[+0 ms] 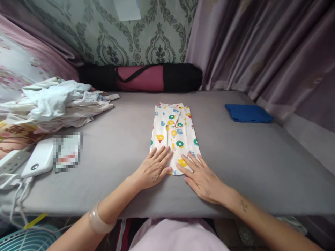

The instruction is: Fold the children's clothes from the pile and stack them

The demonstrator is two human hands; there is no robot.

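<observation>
Printed shirt: lies under the fingers of both hands and stretches away from them, collar at the far end, rounded hem at the near end between the thumbs.
Left hand: palm down, fingers extended and slightly apart, resting on the shirt's near left edge; pinches nothing.
Right hand: palm down, fingers fanned over the near right corner, thumb just beside the hem; also grips nothing.
Step in hand: seemingly smoothing the shirt, its sides apparently tucked behind into a narrow panel.
Next move: probably calls for light, even pressure, so that the tucked sides stay in line, before any lift of the hem.
Look of the shirt: white, with yellow ducks, green rings, blue figures and red touches; button front uppermost, fairly flat, slightly wider toward the hands; sleeves not visible.
Grey cover: spreads beneath the shirt and around the hands.
Left of the hands: a power bank, and beyond it a loose heap of clothes.
Right and beyond: a blue folded cloth, well apart from the shirt.
Farthest ahead: a long black-and-maroon bag.
</observation>
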